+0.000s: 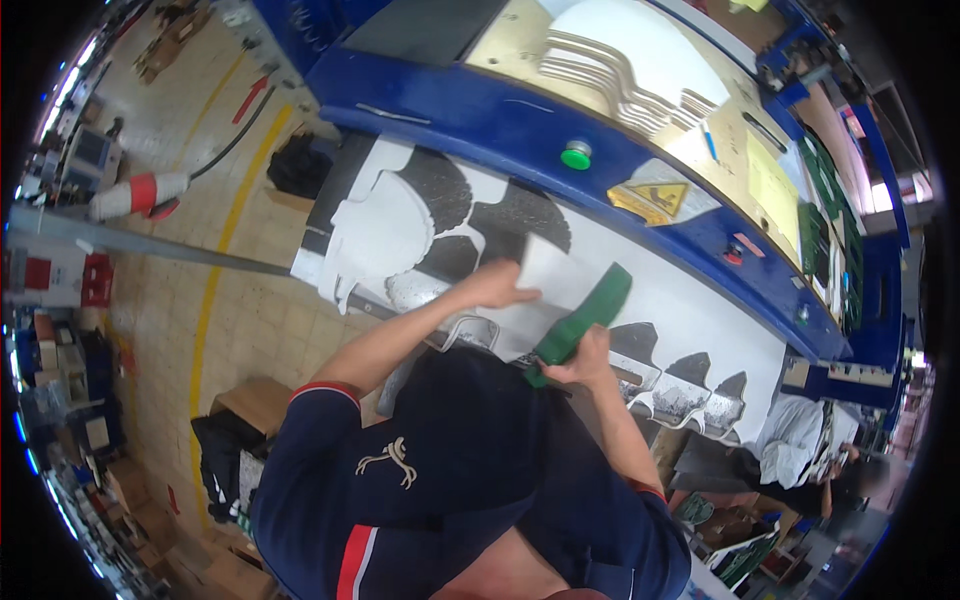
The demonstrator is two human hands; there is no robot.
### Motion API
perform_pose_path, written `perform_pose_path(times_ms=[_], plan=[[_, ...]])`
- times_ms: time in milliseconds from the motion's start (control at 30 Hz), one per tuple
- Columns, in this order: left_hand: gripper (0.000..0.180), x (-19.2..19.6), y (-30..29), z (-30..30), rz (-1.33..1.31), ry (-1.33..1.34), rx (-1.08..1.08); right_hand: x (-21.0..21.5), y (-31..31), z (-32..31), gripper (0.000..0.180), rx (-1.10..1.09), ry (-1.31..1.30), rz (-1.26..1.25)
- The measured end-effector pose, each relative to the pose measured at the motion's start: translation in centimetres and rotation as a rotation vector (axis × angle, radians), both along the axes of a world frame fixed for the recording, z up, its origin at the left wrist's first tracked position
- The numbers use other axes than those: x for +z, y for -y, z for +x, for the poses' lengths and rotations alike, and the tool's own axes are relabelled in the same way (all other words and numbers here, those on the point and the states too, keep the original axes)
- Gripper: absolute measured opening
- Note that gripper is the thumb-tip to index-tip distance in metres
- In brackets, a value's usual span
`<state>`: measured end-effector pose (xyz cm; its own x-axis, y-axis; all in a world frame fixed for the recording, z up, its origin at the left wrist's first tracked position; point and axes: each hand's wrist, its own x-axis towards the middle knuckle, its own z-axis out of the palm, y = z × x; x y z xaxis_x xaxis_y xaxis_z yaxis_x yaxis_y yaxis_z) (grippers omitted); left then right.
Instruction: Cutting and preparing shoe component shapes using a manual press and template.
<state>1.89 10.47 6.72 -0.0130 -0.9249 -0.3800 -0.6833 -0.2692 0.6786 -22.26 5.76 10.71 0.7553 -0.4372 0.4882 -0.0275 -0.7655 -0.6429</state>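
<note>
My left hand (493, 286) is closed on a small white cut piece (544, 266), which is somewhat blurred. In my right hand (587, 358) is a green cutting die (590, 315), narrow and curved, held by its near end and tilted over the sheet. Both hands are above a white sheet (690, 320) lying on a dark cutting surface, with several shaped holes cut through it. Left of my left hand lies a pile of white cut pieces (375, 235) with rounded, scalloped edges.
Just beyond the sheet runs a blue machine beam (450, 125) with a green push button (575, 155). On top of it rest stacked white cut pieces (640, 60) and a blue pen (710, 142). A cardboard box (255, 405) stands on the floor at left.
</note>
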Motion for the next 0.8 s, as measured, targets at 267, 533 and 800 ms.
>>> perform_pose_path(times_ms=[267,533,800], plan=[[0.056,2.0,-11.2,19.6,-0.059,-0.631,0.631,1.4,5.4,-6.7,0.055,-0.248,-0.795,0.156],[0.076,-4.8,-9.0,25.8,0.247,0.484,0.324,-3.2,12.1,-1.3,0.069,-0.271,-1.026,0.236],[0.054,-1.7,-1.3,14.2,-0.468,0.864,0.539,-4.5,14.9,1.6,0.08,-0.298,-1.026,0.253]])
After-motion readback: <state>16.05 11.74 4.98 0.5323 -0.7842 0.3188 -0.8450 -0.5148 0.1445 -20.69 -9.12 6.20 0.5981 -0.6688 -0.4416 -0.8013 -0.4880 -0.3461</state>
